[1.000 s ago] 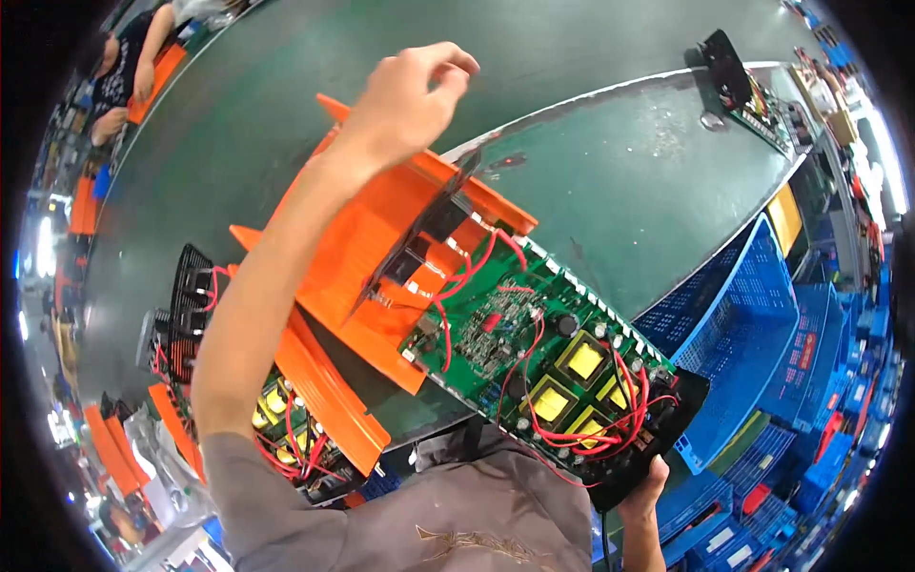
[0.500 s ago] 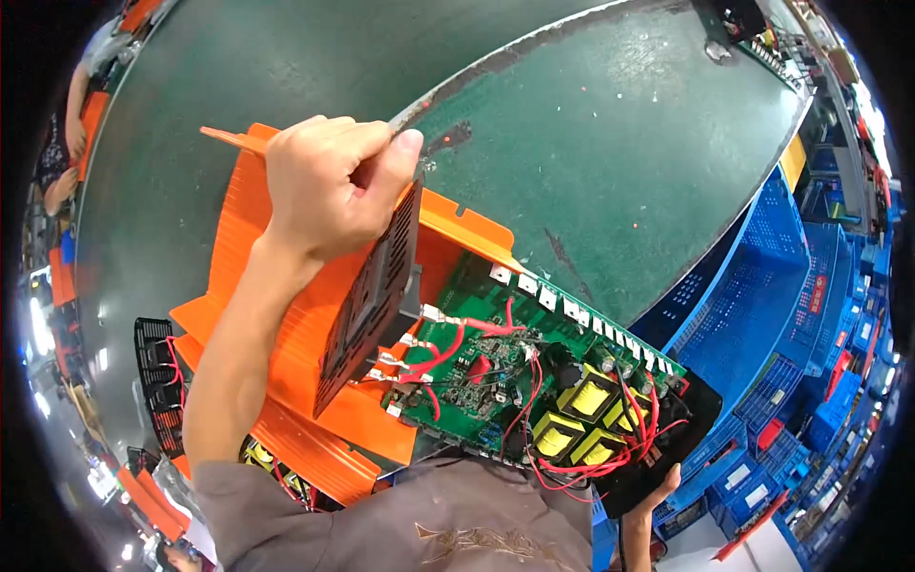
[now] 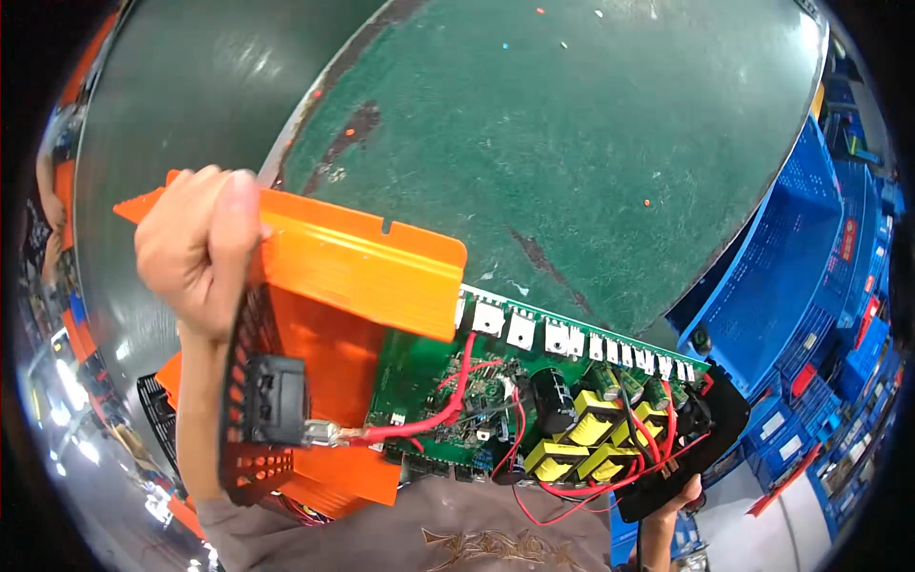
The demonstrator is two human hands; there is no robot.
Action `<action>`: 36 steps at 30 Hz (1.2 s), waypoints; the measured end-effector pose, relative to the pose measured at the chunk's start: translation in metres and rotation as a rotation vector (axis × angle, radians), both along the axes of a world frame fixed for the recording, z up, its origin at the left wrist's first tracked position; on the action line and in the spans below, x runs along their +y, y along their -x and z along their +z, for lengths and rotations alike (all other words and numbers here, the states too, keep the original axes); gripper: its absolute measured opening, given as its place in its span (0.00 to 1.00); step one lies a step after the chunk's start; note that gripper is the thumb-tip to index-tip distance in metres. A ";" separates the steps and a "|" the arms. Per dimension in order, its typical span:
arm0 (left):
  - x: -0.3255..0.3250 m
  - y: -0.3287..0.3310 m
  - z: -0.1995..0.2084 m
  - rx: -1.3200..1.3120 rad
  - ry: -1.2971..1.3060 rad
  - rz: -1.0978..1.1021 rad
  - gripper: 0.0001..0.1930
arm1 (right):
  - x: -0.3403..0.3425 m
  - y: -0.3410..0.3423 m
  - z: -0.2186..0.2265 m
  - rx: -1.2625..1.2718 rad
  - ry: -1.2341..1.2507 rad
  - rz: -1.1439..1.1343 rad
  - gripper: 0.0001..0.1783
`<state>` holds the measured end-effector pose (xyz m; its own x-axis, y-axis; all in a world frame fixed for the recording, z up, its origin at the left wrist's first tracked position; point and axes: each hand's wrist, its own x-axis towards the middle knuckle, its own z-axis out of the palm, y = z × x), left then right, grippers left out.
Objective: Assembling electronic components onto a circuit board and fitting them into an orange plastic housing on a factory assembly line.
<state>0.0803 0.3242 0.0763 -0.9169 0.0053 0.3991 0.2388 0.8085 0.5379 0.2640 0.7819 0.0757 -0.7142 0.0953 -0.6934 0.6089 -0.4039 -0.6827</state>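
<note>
While fist-tight, left hand (image 3: 202,250) on grille (image 3: 240,396)

I have widest passage over bench (image 3: 572,143), beyond board (image 3: 408,367); only small specks (image 3: 647,202) there. Flange (image 3: 372,262) of casing (image 3: 334,353) walls off board's far left. Grille panel (image 3: 238,410), held by left hand (image 3: 200,248), stands across casing. Red wire (image 3: 429,422) spans panel to board, barring gap. Transformers (image 3: 558,459) and wire loops (image 3: 572,492) crowd board's right half. End plate (image 3: 653,489) and right hand (image 3: 675,500) block lower right; crate (image 3: 762,257) bounds bench's right edge.
</note>
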 end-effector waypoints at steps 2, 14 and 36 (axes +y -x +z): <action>-0.008 0.001 -0.003 0.073 -0.035 -0.067 0.15 | -0.002 -0.002 -0.001 -0.008 -0.001 -0.029 0.48; 0.001 -0.003 -0.002 -0.076 0.000 0.071 0.15 | -0.012 -0.015 -0.025 -0.069 -0.006 -0.173 0.48; -0.016 0.001 0.026 -0.414 0.354 -0.411 0.22 | -0.012 0.034 -0.022 -0.067 -0.116 -0.145 0.49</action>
